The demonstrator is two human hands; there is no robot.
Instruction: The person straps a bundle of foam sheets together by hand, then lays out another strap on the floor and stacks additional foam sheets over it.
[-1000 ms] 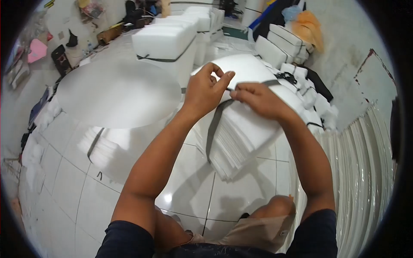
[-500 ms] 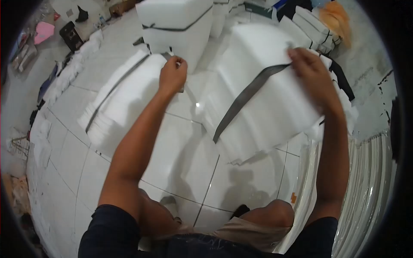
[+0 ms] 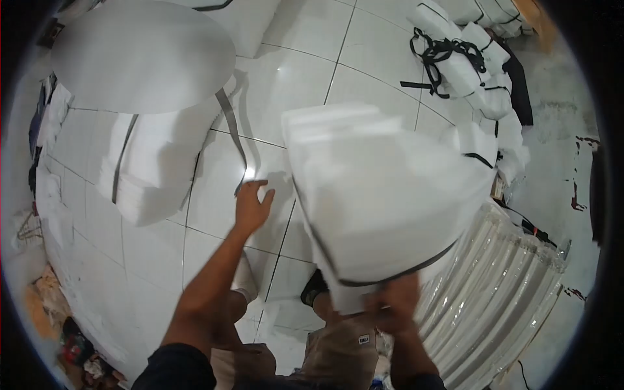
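My right hand (image 3: 398, 299), smeared by motion, is closed at the near edge of a bundle of white foam sheets (image 3: 383, 201). A dark strap (image 3: 422, 262) runs around that bundle close to the hand; whether the fingers hold the strap too is hidden. My left hand (image 3: 252, 207) is over the tiled floor with thumb and fingers apart, holding nothing. Just beyond its fingertips lies the end of a loose grey strap (image 3: 233, 123). Farther left is another stack of white foam sheets (image 3: 159, 166) with a dark band (image 3: 123, 159) across it.
A large, rounded pale foam shape (image 3: 143, 58) fills the upper left. Strapped white bundles (image 3: 461, 71) with tangled black straps lie at the upper right. Long, shiny plastic-wrapped rolls (image 3: 487, 292) are at my right. White tiled floor (image 3: 296, 71) shows between them.
My right hand has brought the foam bundle nearer to my body and turned it. My left hand has come down and toward me, its fingers now apart. The view has tilted down.
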